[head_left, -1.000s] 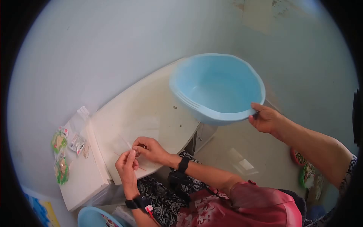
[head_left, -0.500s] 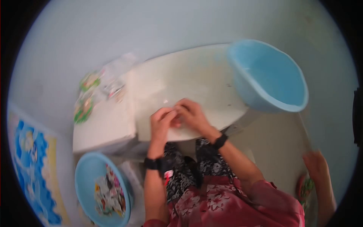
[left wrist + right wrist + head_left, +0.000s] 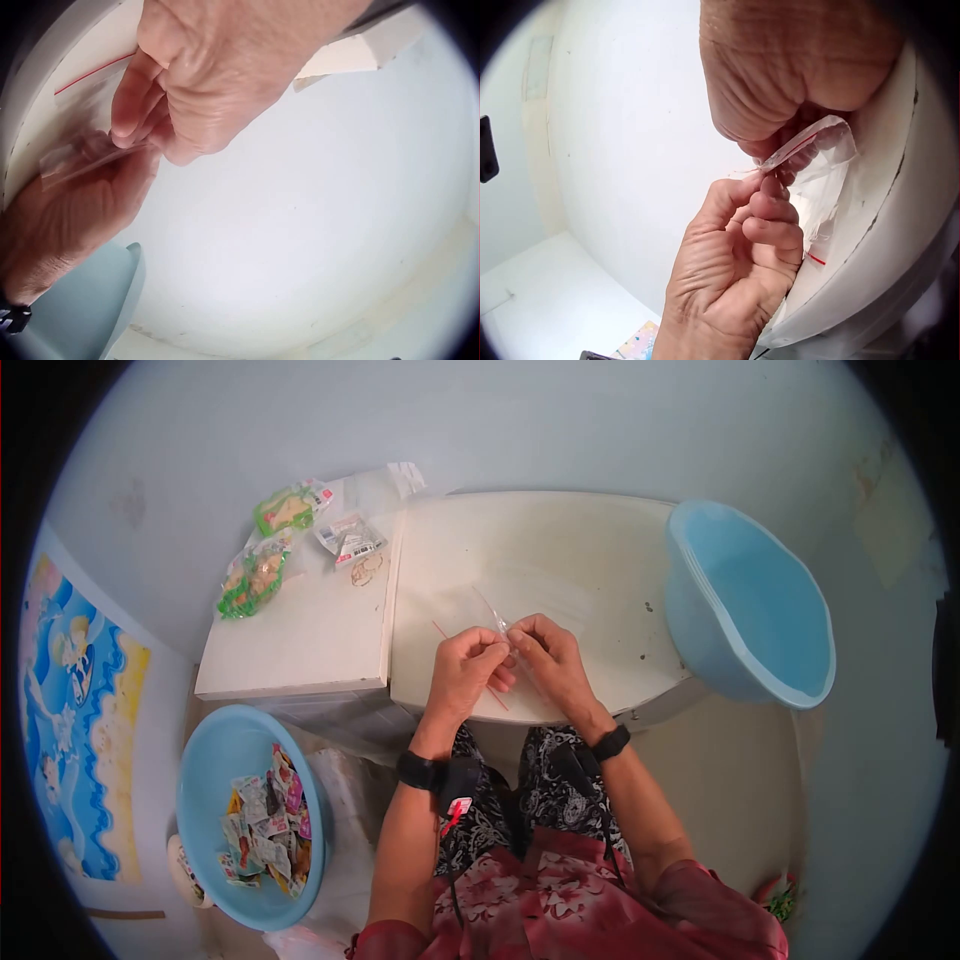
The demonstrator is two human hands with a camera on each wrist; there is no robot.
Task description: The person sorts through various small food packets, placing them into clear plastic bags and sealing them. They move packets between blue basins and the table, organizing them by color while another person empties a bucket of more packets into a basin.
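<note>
Above the white table (image 3: 560, 590), both hands pinch a clear plastic zip bag (image 3: 832, 180) marked with red lines. My left hand (image 3: 463, 670) grips it between thumb and curled fingers. From the other side my right hand (image 3: 556, 665) pinches the same edge, its fingertips right against the left ones. In the left wrist view a clear flap of the bag (image 3: 75, 161) lies across the right hand (image 3: 82, 210), below the left hand (image 3: 217, 82). The middle of the bag is hidden behind the fingers.
A large blue basin (image 3: 690, 610) leans at the table's right end. On the lower white surface (image 3: 290, 650) at left lie green-edged food packs (image 3: 252, 578), a printed clear bag (image 3: 350, 538) and rubber bands (image 3: 367, 568). Below, another blue basin (image 3: 200, 810) holds several small packets (image 3: 265, 830).
Another person's hand has let go of the basin rim and left the view. The head view has turned, bringing the packet basin in fully. Both hands stay together on the bag.
</note>
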